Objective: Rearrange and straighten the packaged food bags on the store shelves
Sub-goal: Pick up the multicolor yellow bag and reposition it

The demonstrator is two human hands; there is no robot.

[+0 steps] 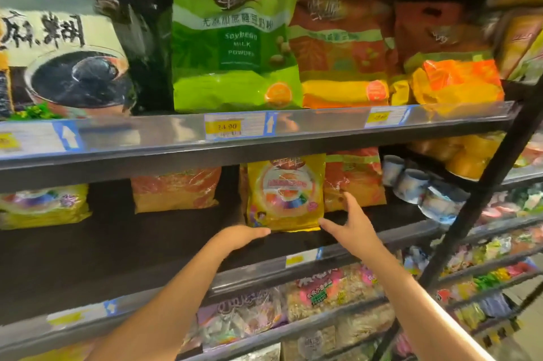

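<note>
Two bare hands are seen at the upright yellow plastic food bag (285, 193) on the middle shelf (176, 240). The left hand (245, 237) is laid flat at its lower edge, fingers extended, nothing clasped. The right hand (351, 221) is spread at its right corner, fingers loose. Three more bags share this shelf — two orange (175, 188), one yellow (44, 205) — with bare dark room between them. The print is blurred.

Upper shelf (293, 137): green soybean bag (235, 37), orange bags (338, 61), sesame bag (58, 61) at frame left.
Middle shelf (176, 243): upright yellow bag (285, 193) at centre, orange packs (176, 188), cups (417, 184) at right.
</note>
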